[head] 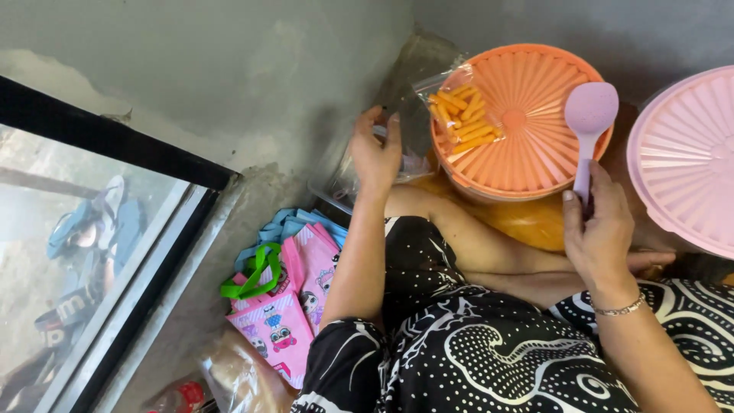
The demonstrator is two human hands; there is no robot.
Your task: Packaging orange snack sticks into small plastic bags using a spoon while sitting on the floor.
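On the orange lid [527,115], far and centre-right, a clear plastic bag [451,115] of orange stick snacks lies half across the left rim. Lid is round, matte plastic, ribbed in rays from a small centre knob; it sits on a container of which only a yellow-orange side shows below.

Left hand [375,153]: fingers curled shut around the near-left end of the bag, thumb on one side, fingertips on the other. Bag is thin, glossy, creased; the snacks [462,118] inside are short, straight, rough-edged sticks bunched at its far end.

Right hand [600,233]: closed around the handle of a pink spoon [589,115], thumb along the shaft. Spoon is smooth pale-pink plastic with a broad oval bowl, which rests over the right part of the orange lid. A thin metal bracelet [619,309] circles the wrist.

Far right: a pink lid [688,153], same ribbed round shape, partly cut off by the frame.

Near centre: black-and-white patterned dress [474,352], swirling print, soft fabric.

Left, on the grey concrete floor [229,99]: pink printed gift bags [287,306] with cartoon faces, green ribbon handles [252,275], blue ones behind. A dark-framed glass pane [84,252] fills the left.
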